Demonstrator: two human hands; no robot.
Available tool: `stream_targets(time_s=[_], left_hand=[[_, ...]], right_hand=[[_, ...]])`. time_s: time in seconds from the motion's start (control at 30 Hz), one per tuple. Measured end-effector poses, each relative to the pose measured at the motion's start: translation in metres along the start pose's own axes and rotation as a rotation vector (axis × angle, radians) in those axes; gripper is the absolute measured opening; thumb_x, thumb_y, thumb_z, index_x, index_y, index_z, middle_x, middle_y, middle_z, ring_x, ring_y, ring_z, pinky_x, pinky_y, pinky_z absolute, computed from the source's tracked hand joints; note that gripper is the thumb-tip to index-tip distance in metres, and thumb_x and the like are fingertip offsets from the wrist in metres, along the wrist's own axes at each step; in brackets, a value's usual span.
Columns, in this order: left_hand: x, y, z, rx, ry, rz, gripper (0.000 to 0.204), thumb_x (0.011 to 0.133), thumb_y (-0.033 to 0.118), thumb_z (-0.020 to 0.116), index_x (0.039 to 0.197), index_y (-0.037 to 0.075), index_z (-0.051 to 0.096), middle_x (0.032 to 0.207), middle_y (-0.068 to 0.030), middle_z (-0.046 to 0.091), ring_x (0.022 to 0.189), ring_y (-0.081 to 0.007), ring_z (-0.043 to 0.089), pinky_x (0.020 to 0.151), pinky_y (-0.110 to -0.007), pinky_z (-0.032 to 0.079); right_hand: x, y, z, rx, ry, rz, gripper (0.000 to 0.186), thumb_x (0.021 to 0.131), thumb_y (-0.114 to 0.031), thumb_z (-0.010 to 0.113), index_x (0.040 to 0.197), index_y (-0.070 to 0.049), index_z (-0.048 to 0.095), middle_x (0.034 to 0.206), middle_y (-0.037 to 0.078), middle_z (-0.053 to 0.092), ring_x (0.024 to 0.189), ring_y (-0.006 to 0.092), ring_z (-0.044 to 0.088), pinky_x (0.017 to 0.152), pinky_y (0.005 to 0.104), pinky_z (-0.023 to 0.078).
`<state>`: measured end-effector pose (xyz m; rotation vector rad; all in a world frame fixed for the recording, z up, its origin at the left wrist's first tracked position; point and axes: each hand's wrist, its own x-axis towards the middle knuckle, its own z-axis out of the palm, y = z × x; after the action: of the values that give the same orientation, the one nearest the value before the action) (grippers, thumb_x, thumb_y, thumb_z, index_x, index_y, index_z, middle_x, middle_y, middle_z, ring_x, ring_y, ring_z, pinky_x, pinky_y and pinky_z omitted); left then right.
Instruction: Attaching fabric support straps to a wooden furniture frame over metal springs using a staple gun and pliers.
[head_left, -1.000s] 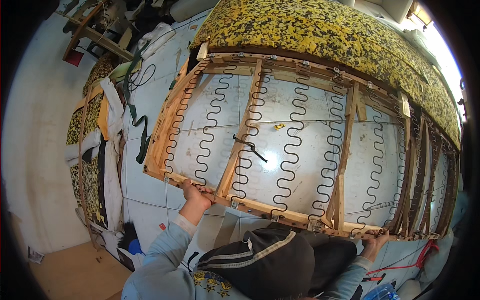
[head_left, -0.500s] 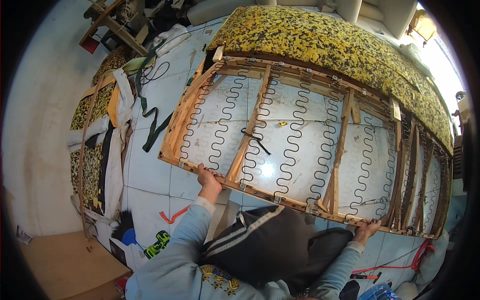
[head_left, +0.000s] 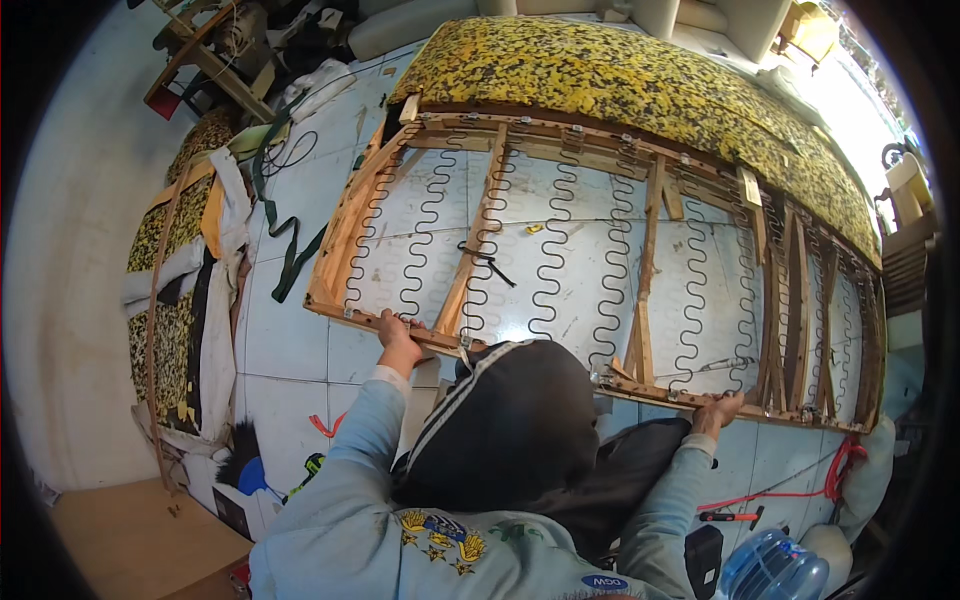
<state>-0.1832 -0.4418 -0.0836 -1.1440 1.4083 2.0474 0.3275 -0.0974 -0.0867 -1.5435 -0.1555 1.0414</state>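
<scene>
A long wooden sofa frame (head_left: 648, 270) lies across the view in front of me, with zigzag metal springs (head_left: 550, 250) strung between its near and far rails. My left hand (head_left: 400, 338) is wrapped round the near rail, close to the frame's left corner. Farther right, my right hand (head_left: 717, 412) grips the same rail. Yellow and black mottled foam (head_left: 620, 85) covers the frame's far side. A dark strip (head_left: 487, 262) is tied on one wooden crosspiece. My dark-clothed knee (head_left: 520, 420) hides part of the near rail between the hands.
More mottled foam and white fabric (head_left: 190, 290) lean by the left wall. A green strap (head_left: 285, 250) lies on the tiled floor. At lower right are a hammer (head_left: 735, 516), a red hose (head_left: 840, 465) and a blue water bottle (head_left: 775, 568). A wooden board (head_left: 150, 535) sits lower left.
The near rail sits higher in the view, and my knee now covers more of it. Both hands keep their hold. The whole scene has shifted slightly left.
</scene>
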Motion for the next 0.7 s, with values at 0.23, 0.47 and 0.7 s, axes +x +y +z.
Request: stream_targets(time_s=[0.23, 0.47, 0.7], left_hand=[[0.025, 0.041, -0.002, 0.072, 0.118, 0.139, 0.030, 0.091, 0.034, 0.059, 0.107, 0.011, 0.049, 0.092, -0.0056, 0.051, 0.072, -0.0210, 0.056, 0.062, -0.042, 0.053], [0.029, 0.048, 0.014, 0.159, 0.282, 0.057, 0.021, 0.090, 0.027, 0.049, 0.103, 0.011, 0.054, 0.092, -0.0044, 0.058, 0.068, -0.0168, 0.056, 0.055, -0.036, 0.046], [0.047, 0.042, 0.007, 0.387, 0.274, 0.084, 0.018, 0.089, 0.026, 0.049, 0.075, 0.015, 0.053, 0.066, 0.0034, 0.053, 0.050, -0.0135, 0.046, 0.046, -0.030, 0.036]], right_hand=[[-0.024, -0.010, 0.009, -0.020, 0.083, -0.013, 0.028, 0.087, -0.033, 0.055, 0.080, -0.007, 0.045, 0.067, 0.006, 0.045, 0.052, 0.0211, 0.044, 0.048, 0.0373, 0.042], [-0.015, -0.016, 0.021, -0.024, 0.265, 0.157, 0.032, 0.087, -0.032, 0.056, 0.090, -0.002, 0.048, 0.080, 0.014, 0.052, 0.052, 0.0220, 0.048, 0.042, 0.0342, 0.040], [0.010, -0.001, 0.017, -0.235, 0.316, 0.063, 0.033, 0.086, -0.034, 0.051, 0.085, -0.002, 0.056, 0.076, 0.015, 0.058, 0.050, 0.0234, 0.052, 0.037, 0.0361, 0.037]])
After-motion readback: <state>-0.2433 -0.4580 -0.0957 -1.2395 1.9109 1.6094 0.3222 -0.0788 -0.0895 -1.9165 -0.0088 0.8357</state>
